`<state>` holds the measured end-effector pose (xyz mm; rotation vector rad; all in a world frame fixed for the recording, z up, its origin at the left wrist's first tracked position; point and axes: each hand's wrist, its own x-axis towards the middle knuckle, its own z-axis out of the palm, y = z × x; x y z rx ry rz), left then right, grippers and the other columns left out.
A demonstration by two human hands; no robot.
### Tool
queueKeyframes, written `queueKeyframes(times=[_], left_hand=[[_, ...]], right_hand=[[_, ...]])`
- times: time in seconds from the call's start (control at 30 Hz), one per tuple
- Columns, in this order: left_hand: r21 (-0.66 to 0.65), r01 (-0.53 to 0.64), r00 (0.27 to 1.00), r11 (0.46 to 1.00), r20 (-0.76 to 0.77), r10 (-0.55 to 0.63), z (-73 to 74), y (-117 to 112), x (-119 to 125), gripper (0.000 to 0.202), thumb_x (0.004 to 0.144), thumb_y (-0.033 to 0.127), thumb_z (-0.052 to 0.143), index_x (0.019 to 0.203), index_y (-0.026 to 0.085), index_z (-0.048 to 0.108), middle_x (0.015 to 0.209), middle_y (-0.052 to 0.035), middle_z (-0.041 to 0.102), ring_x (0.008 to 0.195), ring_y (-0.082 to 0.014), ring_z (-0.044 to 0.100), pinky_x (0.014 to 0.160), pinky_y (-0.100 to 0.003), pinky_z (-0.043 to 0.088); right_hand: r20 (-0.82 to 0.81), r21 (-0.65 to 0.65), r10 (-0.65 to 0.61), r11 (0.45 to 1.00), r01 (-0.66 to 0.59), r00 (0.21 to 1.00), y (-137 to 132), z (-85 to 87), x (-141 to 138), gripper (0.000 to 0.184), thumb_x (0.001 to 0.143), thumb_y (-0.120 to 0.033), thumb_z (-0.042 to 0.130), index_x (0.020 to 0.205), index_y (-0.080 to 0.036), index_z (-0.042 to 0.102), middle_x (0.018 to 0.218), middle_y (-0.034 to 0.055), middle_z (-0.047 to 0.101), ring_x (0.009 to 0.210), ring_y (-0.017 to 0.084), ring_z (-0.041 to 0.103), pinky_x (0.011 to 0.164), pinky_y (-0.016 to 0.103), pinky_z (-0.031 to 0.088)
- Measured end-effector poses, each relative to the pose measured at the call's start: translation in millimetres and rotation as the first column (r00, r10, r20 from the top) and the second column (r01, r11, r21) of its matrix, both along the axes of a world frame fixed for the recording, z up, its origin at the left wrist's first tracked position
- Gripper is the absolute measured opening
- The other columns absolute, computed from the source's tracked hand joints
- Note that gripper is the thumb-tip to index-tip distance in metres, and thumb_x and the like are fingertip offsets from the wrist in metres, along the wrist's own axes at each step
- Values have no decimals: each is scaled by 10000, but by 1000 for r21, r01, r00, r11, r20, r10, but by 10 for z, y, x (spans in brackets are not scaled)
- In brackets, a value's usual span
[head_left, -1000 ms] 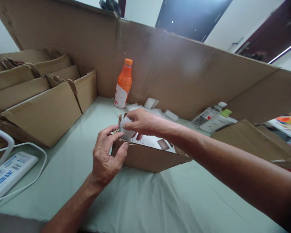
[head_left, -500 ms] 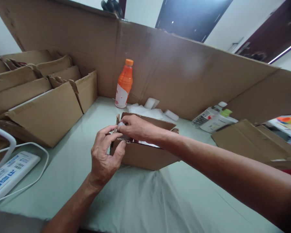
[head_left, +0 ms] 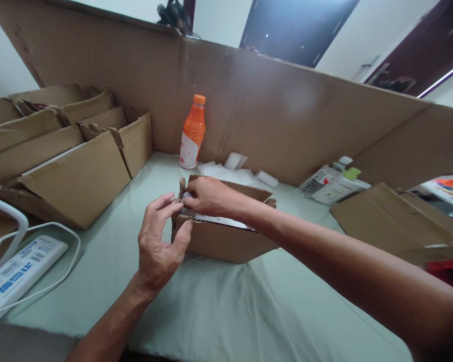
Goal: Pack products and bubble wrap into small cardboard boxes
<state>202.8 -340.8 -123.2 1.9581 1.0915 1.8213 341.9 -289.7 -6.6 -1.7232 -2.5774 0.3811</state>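
A small open cardboard box (head_left: 226, 241) sits on the pale green table cover (head_left: 219, 306) in front of me. My left hand (head_left: 158, 246) steadies the box's near left corner, thumb against its side and fingers curled by the rim. My right hand (head_left: 207, 197) reaches over that same corner with fingers pinched on a small clear-wrapped item (head_left: 186, 197), pressing it down inside the box. White sheets lie inside the box, mostly hidden by my right hand and forearm.
An orange drink bottle (head_left: 193, 131) stands at the back against a tall cardboard wall (head_left: 287, 105). White foam pieces (head_left: 236, 161) lie behind the box. Larger open cartons (head_left: 71, 166) stand left, a white power strip (head_left: 18, 266) near left, a flat carton (head_left: 392, 221) and packets (head_left: 332, 183) right.
My right hand has lowered the wrapped item from above the rim into the box's corner. The box has tipped from tilted toward me to level. My left hand stays at the corner.
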Motion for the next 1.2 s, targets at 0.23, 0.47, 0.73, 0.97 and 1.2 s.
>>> queueKeyframes(times=[0.23,0.47,0.73,0.97,1.2], left_hand=[[-213,68,996,975,70,-54,-274,-118,-59,498,894,257,655,1371,214,517,1331,-112,593,1100,-219,632,933,-378,531],[-376,38,999,926,15,-35,-431,-174,-168,445,911,325,625,1336,215,554,1335,-111,597,1125,-232,619,974,-400,520],[-579,132,991,805,91,-98,-457,-71,-152,419,887,452,619,1204,178,613,1157,-97,685,1006,-228,666,892,-347,552],[-571,173,985,803,117,-129,-339,-61,151,415,881,454,605,1178,164,614,1058,-80,719,961,-233,673,865,-336,543],[-559,441,881,702,121,-457,-410,-462,516,322,932,344,566,1209,197,633,1172,-89,704,1081,-227,657,927,-329,538]], right_hand=[[-313,283,21,956,72,950,-846,70,587,226,956,-216,510,1029,-191,723,1133,61,726,956,175,672,828,294,497],[-579,567,-129,646,511,805,-1722,-489,1218,129,913,-217,616,967,-273,719,1049,57,742,984,233,699,904,394,551],[-675,111,-402,774,624,619,-1608,-1388,1247,404,877,-368,622,1244,-202,589,1135,114,708,924,246,685,773,379,576],[-680,81,-444,746,661,584,-1413,-1259,1206,295,866,-389,563,1055,-175,638,904,82,705,749,234,645,599,332,530],[-641,259,-518,548,796,566,-2474,-1567,1680,300,857,-468,629,1017,-217,656,909,94,737,804,299,708,716,416,593]])
